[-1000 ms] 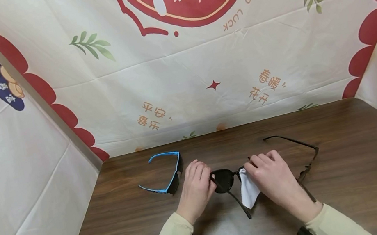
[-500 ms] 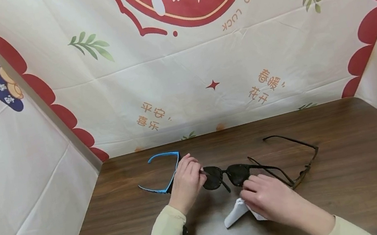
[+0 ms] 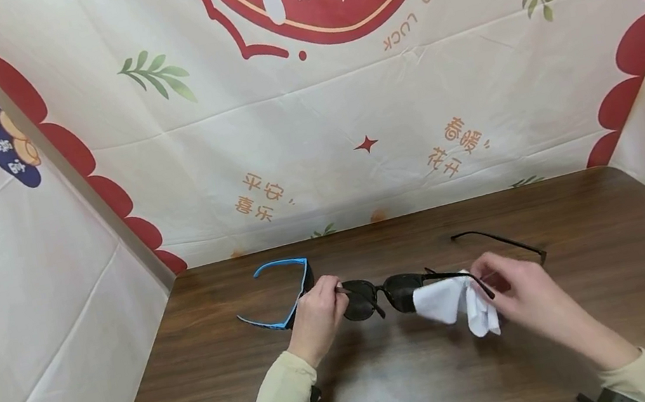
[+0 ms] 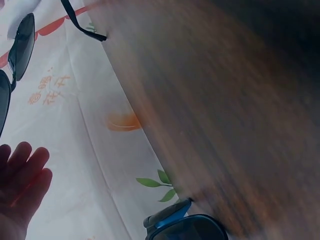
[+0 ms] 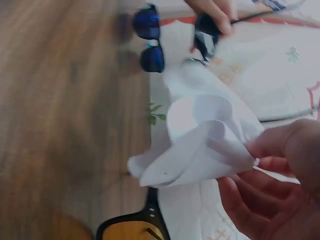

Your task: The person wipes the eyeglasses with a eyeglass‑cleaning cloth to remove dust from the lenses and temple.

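The likeliest trouble, I judge, is a snag: the right grip (image 3: 522, 285) pinches a white cloth (image 3: 448, 301) whose loose folds hang beside one arm of the black sunglasses (image 3: 400, 293), so a pull could catch that arm, strain its hinge or twist the frame. The left grip (image 3: 319, 319) grasps those sunglasses only at their far end, which could let them pivot or slip under pressure from the cloth. Just beyond the left grip's outer side stand blue-framed sunglasses (image 3: 307, 282), near enough to be nudged by a careless elbowing of the hand; yellow-lensed glasses (image 5: 134, 231) lie on the counter (image 3: 392, 388) near the right grip, partly hidden by it in the head view, and could be brushed likewise. The black sunglasses span the gap between the two grips, arms unfolded, with dark, rounded lenses and a thin bridge, seemingly lifted clear. The cloth is soft, thin and crumpled, its free corner reaching from the right grip towards the nearer lens.
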`<state>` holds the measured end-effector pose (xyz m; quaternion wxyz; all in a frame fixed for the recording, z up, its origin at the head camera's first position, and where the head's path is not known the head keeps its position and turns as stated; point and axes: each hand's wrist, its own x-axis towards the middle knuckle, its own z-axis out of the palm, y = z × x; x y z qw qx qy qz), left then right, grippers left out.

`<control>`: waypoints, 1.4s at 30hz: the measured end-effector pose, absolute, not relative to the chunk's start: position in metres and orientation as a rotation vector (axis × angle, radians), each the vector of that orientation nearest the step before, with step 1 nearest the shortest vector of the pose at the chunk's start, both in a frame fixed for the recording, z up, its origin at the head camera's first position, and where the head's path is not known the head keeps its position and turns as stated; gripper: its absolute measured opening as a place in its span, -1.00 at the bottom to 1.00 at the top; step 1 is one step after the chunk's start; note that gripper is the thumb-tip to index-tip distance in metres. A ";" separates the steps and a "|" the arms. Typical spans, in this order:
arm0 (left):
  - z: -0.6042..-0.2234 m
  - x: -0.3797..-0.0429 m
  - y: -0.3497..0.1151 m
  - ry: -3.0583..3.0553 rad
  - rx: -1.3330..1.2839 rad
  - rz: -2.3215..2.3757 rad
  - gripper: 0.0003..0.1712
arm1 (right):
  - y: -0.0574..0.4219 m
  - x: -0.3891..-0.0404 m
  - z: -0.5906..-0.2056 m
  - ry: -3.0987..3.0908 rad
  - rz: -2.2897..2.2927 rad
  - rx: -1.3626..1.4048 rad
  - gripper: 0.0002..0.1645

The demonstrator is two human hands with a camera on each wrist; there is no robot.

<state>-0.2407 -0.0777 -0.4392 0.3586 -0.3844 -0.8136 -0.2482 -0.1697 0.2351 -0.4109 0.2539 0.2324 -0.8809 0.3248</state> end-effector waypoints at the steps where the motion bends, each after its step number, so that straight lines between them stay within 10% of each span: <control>1: -0.440 -0.240 -0.078 -2.105 -0.989 -0.650 -0.94 | 0.236 -0.170 -0.409 -2.396 0.915 0.571 -0.68; 42: -0.436 -0.232 -0.067 -2.099 -1.022 -0.464 -0.81 | 0.195 -0.161 -0.399 -2.367 1.428 0.378 -0.89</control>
